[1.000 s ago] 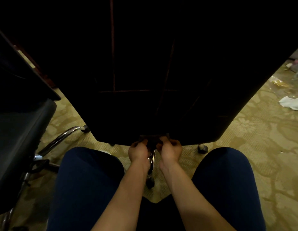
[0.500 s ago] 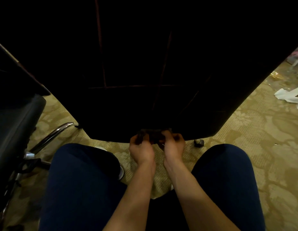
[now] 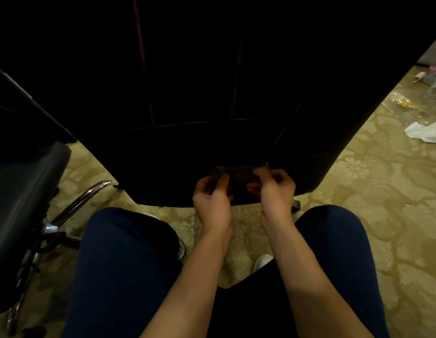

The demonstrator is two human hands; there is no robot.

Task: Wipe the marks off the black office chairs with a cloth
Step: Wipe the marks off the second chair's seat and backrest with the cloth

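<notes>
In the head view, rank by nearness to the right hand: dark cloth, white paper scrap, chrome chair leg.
From the right hand:
1. Dark cloth, gripped in it.
2. Chrome chair leg, left.
3. White paper scrap, far right on the carpet.

Two chairs (image 3: 212,81) (image 3: 19,203), one cloth (image 3: 238,174), two hands (image 3: 212,203) (image 3: 275,191).

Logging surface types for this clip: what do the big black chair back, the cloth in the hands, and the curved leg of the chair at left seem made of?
Chair back: probably leather or leatherette, matte black with stitched panel seams; too dark to be sure.
Cloth: dark, soft fabric, bunched between the left hand and right hand.
Chair leg: polished chrome-like metal, showing bright highlights.
</notes>
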